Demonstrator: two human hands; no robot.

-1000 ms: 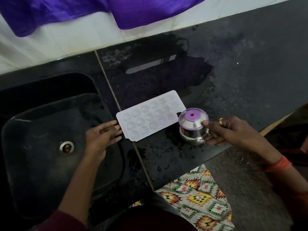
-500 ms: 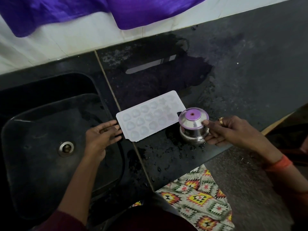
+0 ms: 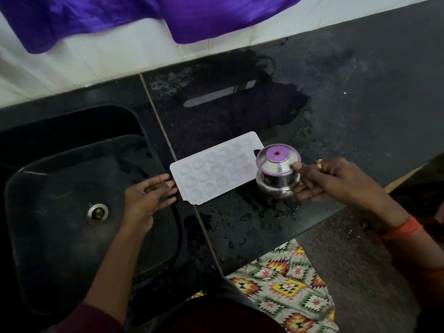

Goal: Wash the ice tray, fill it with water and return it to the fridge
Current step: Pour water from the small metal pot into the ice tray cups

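Observation:
A white ice tray (image 3: 213, 169) with several small moulded cups lies flat on the wet black counter (image 3: 336, 104), just right of the sink. My left hand (image 3: 146, 198) rests over the sink's right rim, fingers apart, fingertips at the tray's left end. My right hand (image 3: 334, 179) grips a small steel pot (image 3: 277, 174) that stands on the counter at the tray's right end. The pot reflects purple at its mouth, so I cannot tell how full it is.
A black sink (image 3: 72, 188) with a metal drain (image 3: 97, 212) fills the left side. Purple cloth (image 3: 168, 15) hangs over the white wall at the back. Water is pooled on the counter. A patterned cloth (image 3: 288, 284) lies below the counter's front edge.
My right hand has shifted a little on the steel pot, which now sits slightly tighter against the tray's right end. The tray and my left hand stay in place.

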